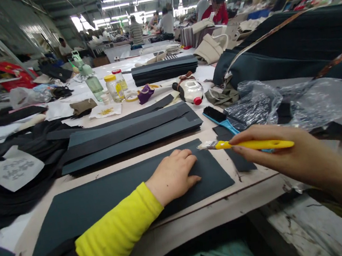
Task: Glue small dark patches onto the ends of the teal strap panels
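Note:
My left hand [176, 174] lies on a dark blue-green panel [105, 205], its fingers laid out over the material near the panel's right end. Between the thumb and fingers of my right hand [269, 148] is a paintbrush [256, 145] with a yellow handle. The brush's whitish bristles point left and hang over the panel's upper right corner; whether they touch it I cannot tell. Just behind lies a stack of dark strips [134, 135]. Beyond my right hand rests a blue brush [221, 120] with black bristles.
Past the strips stand a white container with a red cap [193, 91], a yellow-lidded jar [114, 88] and a green bottle [93, 86]. Crumpled clear plastic [256, 101] and a large dark fabric pile [277, 49] occupy the right. Black cloth [44, 156] is heaped left. People work farther back.

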A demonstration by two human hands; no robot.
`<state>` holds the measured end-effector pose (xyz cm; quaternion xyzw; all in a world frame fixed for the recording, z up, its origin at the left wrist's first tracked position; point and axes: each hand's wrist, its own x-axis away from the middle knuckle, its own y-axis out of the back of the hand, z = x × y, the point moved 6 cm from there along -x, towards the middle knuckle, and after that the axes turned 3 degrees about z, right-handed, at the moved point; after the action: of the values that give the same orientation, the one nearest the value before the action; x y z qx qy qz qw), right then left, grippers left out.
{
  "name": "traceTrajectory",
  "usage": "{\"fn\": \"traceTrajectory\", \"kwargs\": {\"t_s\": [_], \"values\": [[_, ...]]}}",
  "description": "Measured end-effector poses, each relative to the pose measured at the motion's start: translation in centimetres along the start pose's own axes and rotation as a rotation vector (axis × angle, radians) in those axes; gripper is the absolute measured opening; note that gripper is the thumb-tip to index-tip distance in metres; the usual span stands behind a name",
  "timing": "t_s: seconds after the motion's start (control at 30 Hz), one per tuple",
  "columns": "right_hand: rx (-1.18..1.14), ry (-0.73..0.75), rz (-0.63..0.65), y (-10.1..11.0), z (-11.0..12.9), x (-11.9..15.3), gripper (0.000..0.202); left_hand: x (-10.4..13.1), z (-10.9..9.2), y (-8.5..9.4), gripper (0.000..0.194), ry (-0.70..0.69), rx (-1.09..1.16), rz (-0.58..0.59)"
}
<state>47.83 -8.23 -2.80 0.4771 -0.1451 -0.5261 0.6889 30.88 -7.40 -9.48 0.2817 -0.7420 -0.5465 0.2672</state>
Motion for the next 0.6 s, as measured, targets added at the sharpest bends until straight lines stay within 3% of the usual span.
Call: {"fn": "traceTrajectory", "kwargs": {"t_s": [0.17,0.33,0.47,0.6], "values": [[0.039,0.062,0.085,-2.1,0.6,-0.1,0.021,-0.4,0.3,-0.8,0.042,0.029,0.009,0.053],[0.062,0.068,0.169,-1.8,1.0,2.7,0.016,-0.4,0.2,-0.9,0.042,0.026,0.016,0.046],[0.108,0.099,0.169,-0.4,1.8,5.3,0.012,-0.5,0.3,-0.9,0.042,0.036,0.018,0.063],[0.228,0.014,0.024,3.6,1.9,6.6,0.016,-0.4,0.2,-0.9,0.042,0.032,0.008,0.066]]}}
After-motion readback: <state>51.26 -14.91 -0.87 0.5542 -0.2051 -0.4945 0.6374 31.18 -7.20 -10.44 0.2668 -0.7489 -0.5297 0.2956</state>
